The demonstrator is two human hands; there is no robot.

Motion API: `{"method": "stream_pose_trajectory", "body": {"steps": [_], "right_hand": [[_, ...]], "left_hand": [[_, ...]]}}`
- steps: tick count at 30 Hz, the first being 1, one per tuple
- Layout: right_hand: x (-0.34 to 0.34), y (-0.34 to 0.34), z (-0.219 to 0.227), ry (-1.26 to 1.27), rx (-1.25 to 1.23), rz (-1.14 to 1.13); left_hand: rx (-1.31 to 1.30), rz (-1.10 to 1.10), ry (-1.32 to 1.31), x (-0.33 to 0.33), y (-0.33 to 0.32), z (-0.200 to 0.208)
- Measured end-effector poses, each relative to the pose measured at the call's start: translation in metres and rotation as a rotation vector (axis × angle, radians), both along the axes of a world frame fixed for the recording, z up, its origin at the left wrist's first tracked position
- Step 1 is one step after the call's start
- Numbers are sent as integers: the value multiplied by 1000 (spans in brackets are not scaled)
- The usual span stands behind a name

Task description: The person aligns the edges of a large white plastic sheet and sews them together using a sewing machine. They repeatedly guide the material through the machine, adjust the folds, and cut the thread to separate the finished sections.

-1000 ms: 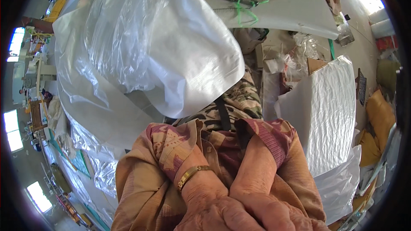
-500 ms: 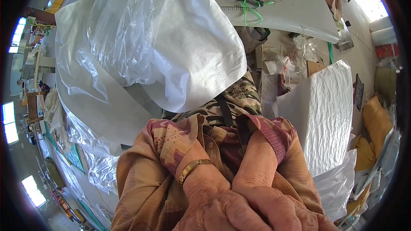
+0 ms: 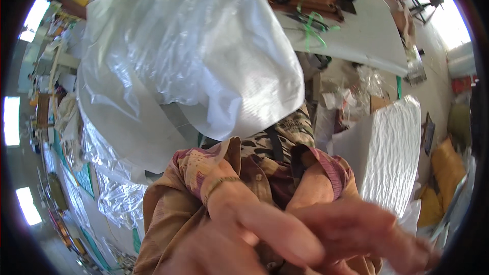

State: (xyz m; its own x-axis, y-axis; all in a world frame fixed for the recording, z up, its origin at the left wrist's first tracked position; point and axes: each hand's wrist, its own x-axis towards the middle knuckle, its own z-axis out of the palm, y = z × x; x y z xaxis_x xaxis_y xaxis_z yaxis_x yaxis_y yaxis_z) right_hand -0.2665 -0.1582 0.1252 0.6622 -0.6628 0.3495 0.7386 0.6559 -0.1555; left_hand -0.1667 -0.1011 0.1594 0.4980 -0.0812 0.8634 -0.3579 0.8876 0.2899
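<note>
Neither grip holds anything visible: the left hand [image 3: 224, 239] and right hand [image 3: 356, 228], laid together half a second ago, have loosened, fingers extended (blur hides whether they still touch). That leaves both free, yet off the translucent plastic sheet [image 3: 254, 71], which spreads ahead of them. Beyond its right edge, the tabletop [image 3: 367, 46] carries green string [image 3: 311, 24].
</note>
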Motion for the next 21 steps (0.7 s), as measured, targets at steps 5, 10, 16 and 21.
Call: {"method": "stream_pose_trajectory", "body": {"steps": [5, 10, 16, 21], "right_hand": [[113, -17, -27, -55, -450, 27], [150, -21, -56, 385, -756, 227], [190, -19, -84, 582, -746, 423], [243, -20, -100, 627, -680, 372]], "left_hand": [[269, 891, -82, 56, 75, -19], [823, 1387, 81, 108, 165, -107], [1244, 1651, 181, 113, 155, -136], [1355, 1635, 204, 123, 150, -155]]}}
